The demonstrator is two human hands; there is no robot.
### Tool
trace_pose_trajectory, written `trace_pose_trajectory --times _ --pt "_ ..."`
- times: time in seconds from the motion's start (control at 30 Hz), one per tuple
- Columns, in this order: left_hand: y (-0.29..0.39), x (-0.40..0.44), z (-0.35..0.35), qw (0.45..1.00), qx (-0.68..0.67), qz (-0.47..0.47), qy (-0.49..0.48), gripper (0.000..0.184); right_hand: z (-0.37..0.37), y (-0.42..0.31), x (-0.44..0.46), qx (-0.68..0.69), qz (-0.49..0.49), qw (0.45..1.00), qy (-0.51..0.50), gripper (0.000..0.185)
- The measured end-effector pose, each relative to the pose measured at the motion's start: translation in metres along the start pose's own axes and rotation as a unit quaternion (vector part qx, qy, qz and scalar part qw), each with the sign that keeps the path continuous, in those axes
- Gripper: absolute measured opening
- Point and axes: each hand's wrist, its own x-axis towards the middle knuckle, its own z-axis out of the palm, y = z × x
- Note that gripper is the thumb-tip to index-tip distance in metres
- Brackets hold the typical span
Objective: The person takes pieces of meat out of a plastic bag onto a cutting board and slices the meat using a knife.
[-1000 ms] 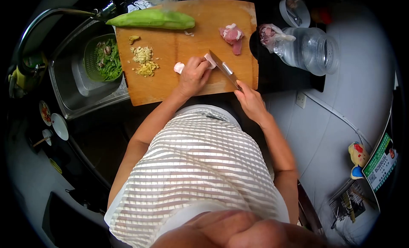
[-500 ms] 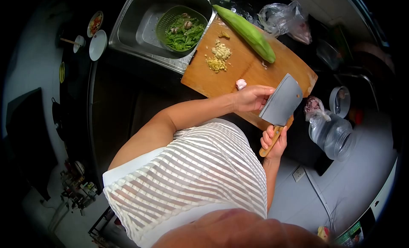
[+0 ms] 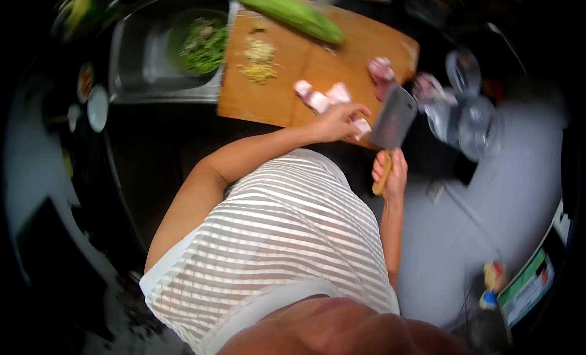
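"What's nearest?"

"The person's striped top (image 3: 274, 227). Past it, on the right, the right hand (image 3: 391, 172) has its grip closed around the wooden handle of a cleaver (image 3: 394, 118). The blade points away from the body, its broad face showing."

"And the left hand (image 3: 342, 122)?"

"It's over the near edge of the cutting board (image 3: 287, 108), fingers bent and a little apart. A small piece of meat (image 3: 362, 129) is right at the fingertips, between that hand and the blade. The view is blurred there, so I can't tell whether the grip is closed on the piece or just touching it."

"Any more meat?"

"Yes, three pale lumps (image 3: 317, 102) sit in a loose group on the board, just beyond the left hand. Farther off, past the tip of the blade, there's a darker pink chunk (image 3: 381, 71) with some white on it."

"What's to the right of the board?"

"A clear jar (image 3: 477, 128) on its side, with a bag of meat (image 3: 427, 88) near it."

"And on the board's left part?"

"A yellow heap of chopped bits (image 3: 259, 73), with a paler heap (image 3: 259, 51) right behind it. A long green vegetable (image 3: 293, 14) lies slantwise along the far edge."

"Left of that?"

"A metal sink (image 3: 135, 62), with leafy greens (image 3: 204, 47) in a basket inside."
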Motion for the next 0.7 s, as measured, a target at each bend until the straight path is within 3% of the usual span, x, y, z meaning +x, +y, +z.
trace_pose_trajectory --times 0.07,0.13,0.23,0.27,0.3,0.33,0.37,0.47,0.7 --pt "-0.013 0.014 0.017 0.996 0.068 -0.001 0.060 0.035 0.000 0.006 -0.007 -0.035 -0.005 0.999 0.034 0.022" --pt "-0.032 0.025 0.014 0.927 0.317 0.168 0.111 0.046 0.001 0.009 -0.012 -0.088 -0.002 0.994 0.063 0.023" --pt "-0.018 0.006 0.015 0.898 0.380 0.193 0.108 0.045 0.000 0.009 -0.027 -0.166 -0.011 0.981 0.104 0.028" --pt "-0.016 0.002 0.010 0.881 0.410 0.211 0.102 0.040 0.006 0.004 -0.034 -0.274 -0.009 0.956 0.103 0.031" --pt "-0.019 0.002 0.006 0.882 0.413 0.210 0.094 0.040 0.008 0.004 -0.037 -0.375 -0.013 0.922 0.094 0.035" --pt "-0.023 0.003 0.001 0.859 0.432 0.269 0.055 0.035 0.008 0.012 -0.036 -0.421 -0.079 0.900 0.080 0.034" --pt "-0.027 0.005 -0.002 0.832 0.449 0.327 0.015 0.031 0.011 0.011 -0.036 -0.438 -0.085 0.893 0.065 0.035" --pt "-0.034 0.015 -0.004 0.802 0.484 0.349 -0.027 0.041 0.012 0.010 -0.035 -0.471 -0.091 0.876 0.045 0.035" --pt "-0.032 0.013 -0.002 0.830 0.453 0.325 -0.024 0.035 0.013 0.002 -0.022 -0.556 -0.090 0.826 0.017 0.032"
